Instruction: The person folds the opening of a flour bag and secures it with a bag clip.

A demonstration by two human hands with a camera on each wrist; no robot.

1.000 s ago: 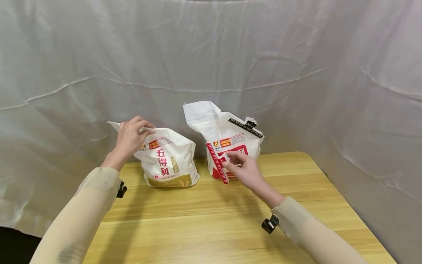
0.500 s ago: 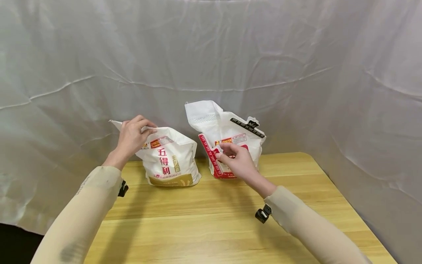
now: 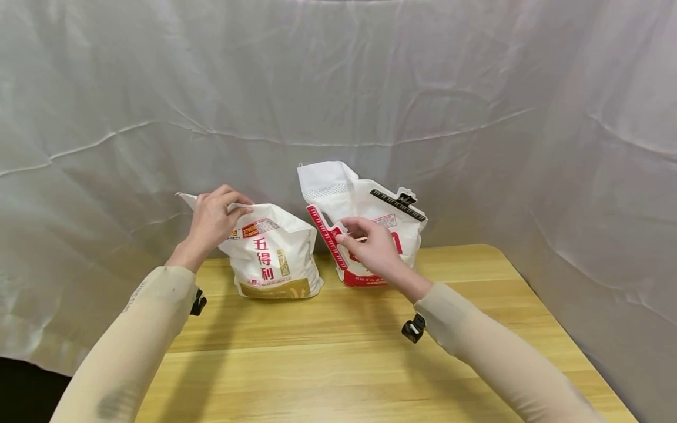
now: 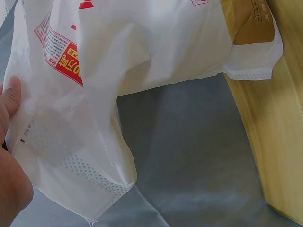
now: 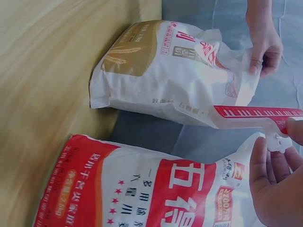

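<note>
In the head view my left hand (image 3: 211,218) pinches the folded top of the left flour bag (image 3: 288,244), a white sack with a gold band at its base. The loose top of this bag (image 4: 161,52) hangs past my fingers in the left wrist view. My right hand (image 3: 374,251) holds a long red-and-white bag clip (image 3: 327,238) by its handle, thumb on the red side. The clip (image 5: 258,112) is tilted in front of the right flour bag (image 3: 330,191), apart from the left bag in the head view. My hand hides part of the right bag's red print.
A black bag clip (image 3: 396,204) is fastened across the right bag's upper right corner. Both bags stand near the back of the wooden table (image 3: 296,364). A grey cloth (image 3: 338,88) hangs close behind and along the right side.
My right hand has carried the red clip left and upward, across the front of the right bag. The left hand keeps its grip on the left bag almost unmoved.
</note>
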